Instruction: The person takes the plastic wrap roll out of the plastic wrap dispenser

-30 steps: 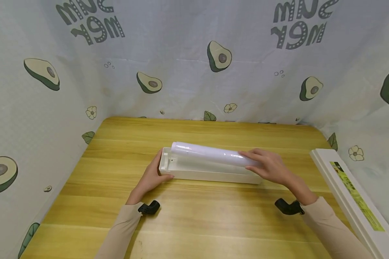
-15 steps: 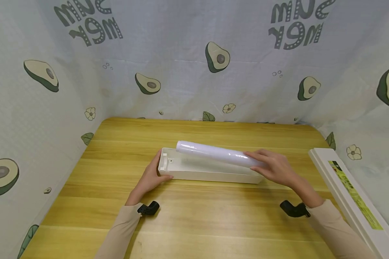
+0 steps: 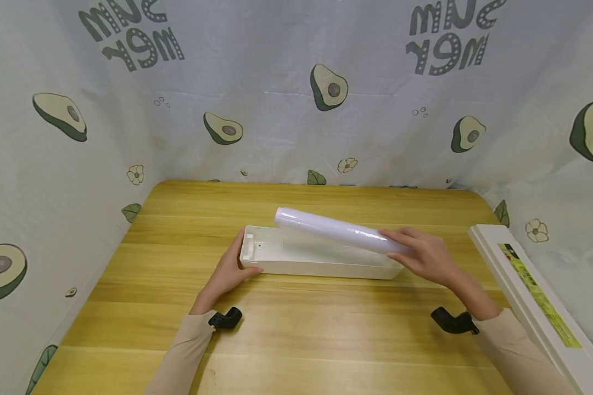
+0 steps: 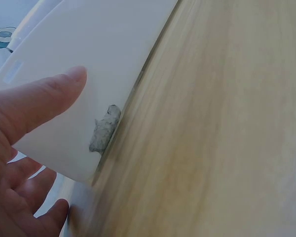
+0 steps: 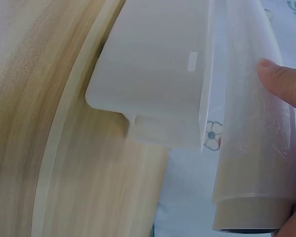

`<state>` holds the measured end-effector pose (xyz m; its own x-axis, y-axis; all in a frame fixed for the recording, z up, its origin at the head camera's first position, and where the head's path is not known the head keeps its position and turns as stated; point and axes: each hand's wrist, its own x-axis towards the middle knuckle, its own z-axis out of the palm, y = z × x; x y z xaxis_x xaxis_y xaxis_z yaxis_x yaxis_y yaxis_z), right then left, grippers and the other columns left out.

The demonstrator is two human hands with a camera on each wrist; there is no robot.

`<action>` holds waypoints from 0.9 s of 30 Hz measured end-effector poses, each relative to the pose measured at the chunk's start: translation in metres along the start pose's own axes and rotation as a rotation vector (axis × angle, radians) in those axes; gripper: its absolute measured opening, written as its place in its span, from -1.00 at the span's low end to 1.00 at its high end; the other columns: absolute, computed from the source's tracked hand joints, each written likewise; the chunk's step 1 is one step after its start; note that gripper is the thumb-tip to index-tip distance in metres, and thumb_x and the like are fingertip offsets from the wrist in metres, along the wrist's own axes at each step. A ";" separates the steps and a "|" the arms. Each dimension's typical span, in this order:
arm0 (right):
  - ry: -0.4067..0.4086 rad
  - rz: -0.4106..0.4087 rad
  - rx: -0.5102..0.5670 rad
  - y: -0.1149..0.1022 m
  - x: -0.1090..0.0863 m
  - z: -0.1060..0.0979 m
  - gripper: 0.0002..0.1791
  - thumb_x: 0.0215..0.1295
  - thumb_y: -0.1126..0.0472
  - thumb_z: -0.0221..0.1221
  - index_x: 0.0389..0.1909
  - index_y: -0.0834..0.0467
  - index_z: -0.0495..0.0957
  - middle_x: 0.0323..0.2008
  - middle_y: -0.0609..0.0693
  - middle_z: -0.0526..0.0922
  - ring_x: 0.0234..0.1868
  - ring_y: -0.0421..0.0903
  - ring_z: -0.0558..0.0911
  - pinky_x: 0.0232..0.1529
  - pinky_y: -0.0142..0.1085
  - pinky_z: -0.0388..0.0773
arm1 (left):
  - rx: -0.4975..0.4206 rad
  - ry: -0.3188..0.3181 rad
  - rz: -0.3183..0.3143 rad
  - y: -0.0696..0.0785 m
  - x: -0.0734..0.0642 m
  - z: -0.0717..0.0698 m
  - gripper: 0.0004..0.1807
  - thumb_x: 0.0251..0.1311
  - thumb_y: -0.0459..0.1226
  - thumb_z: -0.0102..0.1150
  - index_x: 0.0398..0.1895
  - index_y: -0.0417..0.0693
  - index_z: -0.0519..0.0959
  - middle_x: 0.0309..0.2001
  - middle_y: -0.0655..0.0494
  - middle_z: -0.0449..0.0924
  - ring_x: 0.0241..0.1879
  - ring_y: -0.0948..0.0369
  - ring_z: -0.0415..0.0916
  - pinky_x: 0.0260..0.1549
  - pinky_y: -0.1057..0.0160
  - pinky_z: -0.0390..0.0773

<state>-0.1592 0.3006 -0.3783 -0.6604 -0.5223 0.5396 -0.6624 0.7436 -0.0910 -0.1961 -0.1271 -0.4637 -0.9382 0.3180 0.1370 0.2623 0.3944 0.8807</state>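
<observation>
In the head view, a long white cling film dispenser box point(image 3: 321, 267) stands open-topped on the table. My left hand point(image 3: 227, 263) grips its left end, the thumb on the front wall and the fingers round the far side. A grey patch point(image 4: 104, 129) shows low on that wall in the left wrist view. My right hand point(image 3: 427, 255) holds a roll of cling film point(image 3: 331, 226) by its right end. Tilted, its left end higher, the roll lies above the box. The right wrist view shows the core end point(image 5: 254, 213) sticking out below the film; some fingers are hidden behind the roll.
A long white cover point(image 3: 524, 291) with a yellow-green label lies along the table's right side. The wooden table point(image 3: 316, 334) extends in front of the box. An avocado-print curtain point(image 3: 277, 109) hangs behind and at both sides.
My right hand has moved right with the cling film roll, whose left end has shifted right and risen a little. My left hand keeps its grip on the box.
</observation>
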 end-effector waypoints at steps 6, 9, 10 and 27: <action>0.020 0.000 -0.002 0.002 -0.004 -0.003 -0.42 -0.09 0.19 0.39 0.08 0.04 0.57 -0.30 0.02 0.69 -0.48 -0.15 0.60 -0.52 -0.34 0.47 | 0.004 -0.008 -0.008 -0.002 -0.001 0.000 0.16 -0.09 -0.29 0.43 0.49 -0.13 -0.16 0.45 -0.13 0.05 0.40 -0.09 0.08 0.34 -0.14 0.11; 0.014 0.023 -0.010 0.002 -0.005 -0.005 -0.39 -0.13 0.21 0.41 0.08 0.03 0.57 -0.30 0.02 0.69 -0.47 -0.13 0.61 -0.52 -0.32 0.48 | -0.005 -0.007 -0.014 -0.001 -0.001 0.000 0.16 -0.10 -0.30 0.43 0.49 -0.11 -0.16 0.45 -0.11 0.05 0.40 -0.09 0.09 0.34 -0.13 0.10; 0.010 0.034 -0.014 0.002 -0.006 -0.006 -0.38 -0.13 0.21 0.41 0.09 0.02 0.56 -0.30 0.03 0.69 -0.47 -0.13 0.61 -0.52 -0.32 0.48 | -0.007 -0.007 -0.014 -0.001 -0.001 0.000 0.16 -0.09 -0.30 0.43 0.49 -0.11 -0.16 0.45 -0.11 0.05 0.40 -0.09 0.09 0.34 -0.13 0.11; 0.025 0.149 -0.060 0.006 -0.022 -0.016 -0.28 -0.27 0.30 0.44 0.10 0.03 0.56 -0.29 0.07 0.69 -0.47 -0.08 0.59 -0.55 -0.36 0.42 | 0.000 -0.011 -0.026 -0.002 0.001 0.001 0.16 -0.09 -0.32 0.42 0.50 -0.08 -0.17 0.46 -0.08 0.04 0.41 -0.07 0.07 0.36 -0.11 0.09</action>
<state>-0.1430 0.3231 -0.3771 -0.7407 -0.3941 0.5441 -0.5347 0.8362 -0.1222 -0.1972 -0.1270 -0.4659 -0.9421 0.3174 0.1087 0.2377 0.4028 0.8839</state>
